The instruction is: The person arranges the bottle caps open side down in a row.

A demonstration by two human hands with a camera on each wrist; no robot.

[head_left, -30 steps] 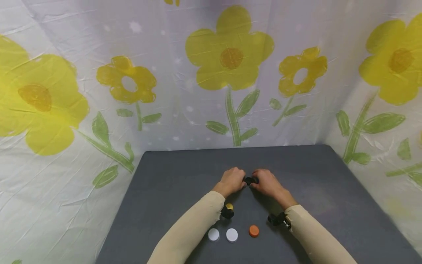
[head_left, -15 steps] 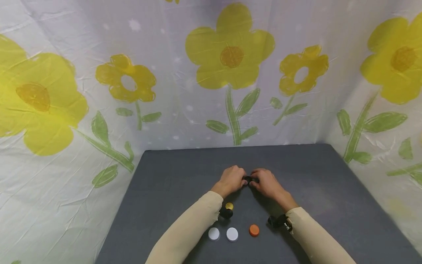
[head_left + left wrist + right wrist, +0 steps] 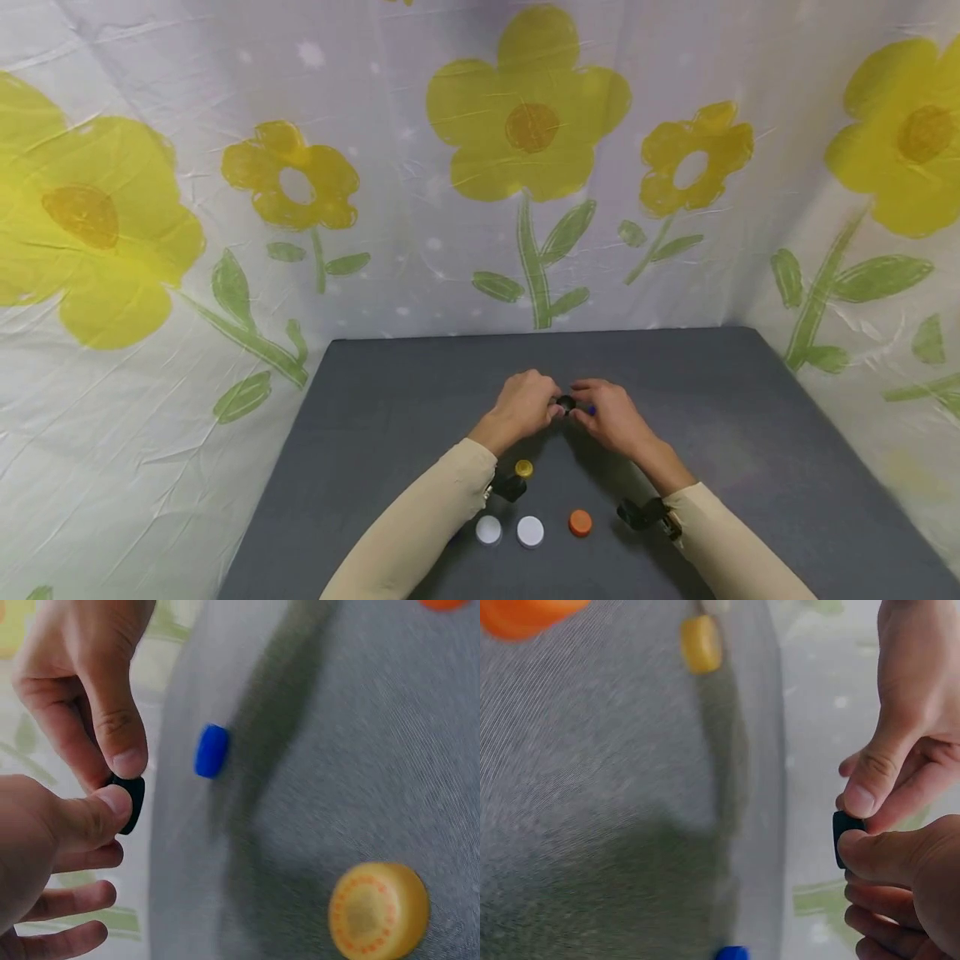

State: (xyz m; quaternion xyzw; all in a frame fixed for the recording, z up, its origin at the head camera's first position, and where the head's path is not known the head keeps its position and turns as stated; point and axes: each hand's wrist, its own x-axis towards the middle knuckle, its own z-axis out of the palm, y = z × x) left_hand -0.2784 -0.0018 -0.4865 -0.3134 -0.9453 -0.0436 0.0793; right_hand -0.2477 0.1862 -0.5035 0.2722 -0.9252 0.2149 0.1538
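Note:
My left hand point(image 3: 522, 404) pinches a small black bottle cap point(image 3: 566, 405) between thumb and fingers, above the far middle of the table. On its other side my right hand point(image 3: 613, 415) pinches the same cap with its thumb and fingertips, as both wrist views show. The cap looks thin and dark in the left wrist view, partly covered by fingers. A blue cap point(image 3: 211, 750) lies on the table below the hands; in the head view the right hand hides most of it.
On the grey table point(image 3: 405, 383) nearer me lie a yellow cap point(image 3: 524, 468), two white caps point(image 3: 488, 530) point(image 3: 530, 532) and an orange cap point(image 3: 580, 522). Behind the table hangs a flowered sheet point(image 3: 420, 275).
Both hands have risen slightly in the view. The black cap has turned and now looks rounder. A bit of the blue cap shows by the right hand, and more of the yellow cap is uncovered.

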